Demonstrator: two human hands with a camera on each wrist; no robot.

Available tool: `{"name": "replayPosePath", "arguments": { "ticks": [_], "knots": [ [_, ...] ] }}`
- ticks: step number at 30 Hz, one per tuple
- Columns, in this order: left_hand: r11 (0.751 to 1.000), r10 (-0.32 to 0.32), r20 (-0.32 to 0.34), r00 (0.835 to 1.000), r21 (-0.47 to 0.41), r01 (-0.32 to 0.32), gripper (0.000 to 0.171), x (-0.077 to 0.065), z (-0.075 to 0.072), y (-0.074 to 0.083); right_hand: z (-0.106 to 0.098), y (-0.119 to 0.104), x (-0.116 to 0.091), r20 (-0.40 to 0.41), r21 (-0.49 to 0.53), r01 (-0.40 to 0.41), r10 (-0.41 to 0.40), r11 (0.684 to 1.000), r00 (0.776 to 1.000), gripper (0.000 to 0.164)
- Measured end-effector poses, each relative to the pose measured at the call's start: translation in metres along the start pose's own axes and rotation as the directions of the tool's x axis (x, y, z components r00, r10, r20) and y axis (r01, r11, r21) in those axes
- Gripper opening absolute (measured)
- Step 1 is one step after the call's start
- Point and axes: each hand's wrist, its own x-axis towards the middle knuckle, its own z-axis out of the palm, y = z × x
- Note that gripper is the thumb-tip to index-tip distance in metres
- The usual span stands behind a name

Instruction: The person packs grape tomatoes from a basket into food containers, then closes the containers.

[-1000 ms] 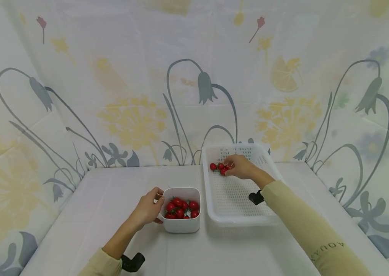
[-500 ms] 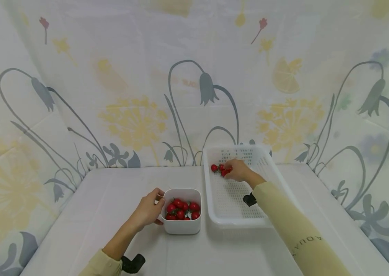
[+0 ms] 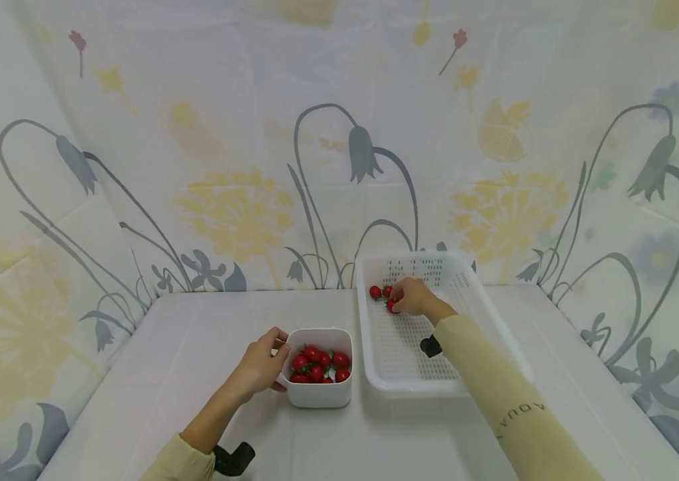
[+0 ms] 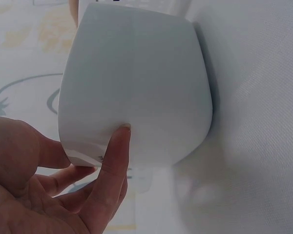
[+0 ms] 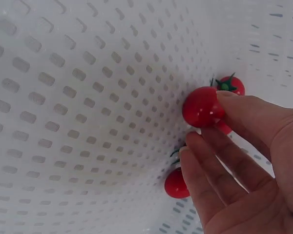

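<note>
In the head view, my left hand [image 3: 259,365] holds the left side of a white square container [image 3: 319,395] with several cherry tomatoes [image 3: 315,373] inside. The left wrist view shows a fingertip [image 4: 121,134] pressed against its smooth outer wall. My right hand [image 3: 416,298] is down in a white perforated basket [image 3: 414,385], near its far left part. There, thumb and fingers pinch a red cherry tomato [image 5: 203,107]. A tomato with a green calyx [image 5: 231,85] lies just behind it, and another tomato [image 5: 176,184] is partly covered by my fingers.
The basket stands right of the container, a narrow gap between them. Both rest on a white tablecloth [image 3: 195,321]. A flower-printed backdrop [image 3: 243,133] rises behind and at both sides. A black wrist mount [image 3: 431,346] shows at my right cuff.
My right hand has shifted slightly left and lower within the basket, closing on a tomato. The right forearm has swung left. The left hand stays at the container.
</note>
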Motion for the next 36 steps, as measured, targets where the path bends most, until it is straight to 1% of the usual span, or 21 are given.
{"name": "replayPosePath", "arguments": {
  "ticks": [3,7,13,15,18,20,24,29,36],
  "knots": [
    [1.000,-0.001,-0.001,1.000,0.000,0.001,0.017,0.000,0.000,0.000,0.002,0.000,0.001,0.006,-0.005,-0.018,0.018,1.000,1.000,0.019],
    [1.000,-0.002,0.003,1.000,0.001,0.002,0.017,-0.001,0.001,0.000,0.005,0.002,0.002,0.006,-0.012,-0.020,0.020,1.000,1.000,0.017],
    [1.000,-0.008,0.007,1.000,0.005,0.008,0.017,-0.001,0.001,0.000,0.006,0.002,0.002,0.007,-0.001,-0.046,0.046,0.999,0.999,0.018],
    [1.000,-0.008,0.008,1.000,0.006,0.008,0.017,0.000,0.001,0.000,0.005,0.001,0.001,0.019,0.022,-0.054,0.053,0.998,0.998,0.019],
    [1.000,-0.007,0.010,1.000,0.008,0.007,0.018,0.000,0.001,0.001,0.001,-0.001,-0.002,0.038,0.068,-0.038,0.035,0.997,0.999,0.020],
    [1.000,-0.009,0.010,1.000,0.010,0.009,0.018,0.001,0.001,0.001,-0.002,-0.004,-0.004,0.049,0.116,-0.027,0.021,0.993,0.999,0.021],
    [1.000,-0.016,0.009,1.000,0.010,0.016,0.019,0.002,0.001,0.001,-0.008,-0.007,-0.010,0.057,0.164,-0.009,0.000,0.986,0.998,0.020],
    [1.000,-0.018,0.010,1.000,0.010,0.018,0.019,0.004,0.002,-0.002,-0.013,-0.010,-0.016,0.060,0.180,0.011,-0.022,0.984,0.998,0.018],
    [1.000,-0.021,0.007,1.000,0.016,0.021,0.019,0.005,0.003,-0.005,-0.014,-0.016,-0.023,0.056,0.222,0.041,-0.054,0.974,0.997,0.016]
  ]
}}
